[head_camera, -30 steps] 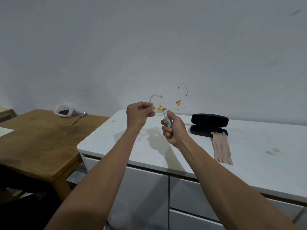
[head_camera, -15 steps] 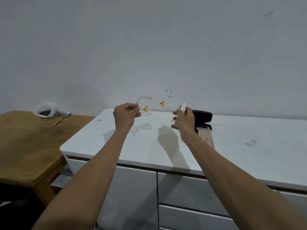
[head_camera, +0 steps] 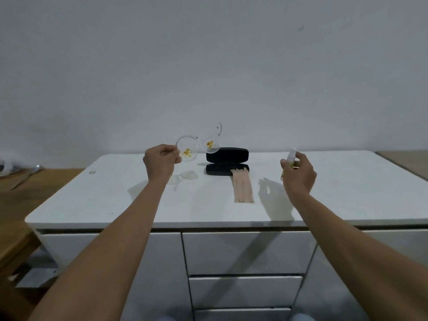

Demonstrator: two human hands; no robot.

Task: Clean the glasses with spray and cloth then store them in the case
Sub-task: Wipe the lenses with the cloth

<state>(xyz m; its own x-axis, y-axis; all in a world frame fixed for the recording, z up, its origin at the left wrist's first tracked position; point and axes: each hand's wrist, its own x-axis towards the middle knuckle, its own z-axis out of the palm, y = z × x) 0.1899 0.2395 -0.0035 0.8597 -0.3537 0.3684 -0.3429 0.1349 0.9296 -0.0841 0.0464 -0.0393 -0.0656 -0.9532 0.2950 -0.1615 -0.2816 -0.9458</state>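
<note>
My left hand (head_camera: 161,162) holds a pair of clear-framed glasses (head_camera: 200,148) up above the white cabinet top (head_camera: 115,195); both lenses carry yellow-orange smears. My right hand (head_camera: 298,173) is off to the right, closed around a small white spray bottle (head_camera: 291,157) with its nozzle up. A black glasses case (head_camera: 227,161) lies open at the back middle of the cabinet top. A folded beige cloth (head_camera: 242,187) lies in front of the case, one end touching it.
A wooden table (head_camera: 14,195) adjoins the cabinet on the left, with a spoon and a white object at its far edge. White drawers (head_camera: 243,251) sit below the top. A small scrap (head_camera: 92,172) lies on the cabinet's left part.
My right hand has moved the spray bottle well to the right, away from the glasses. The view has shifted right, so the case and cloth now sit between my hands.
</note>
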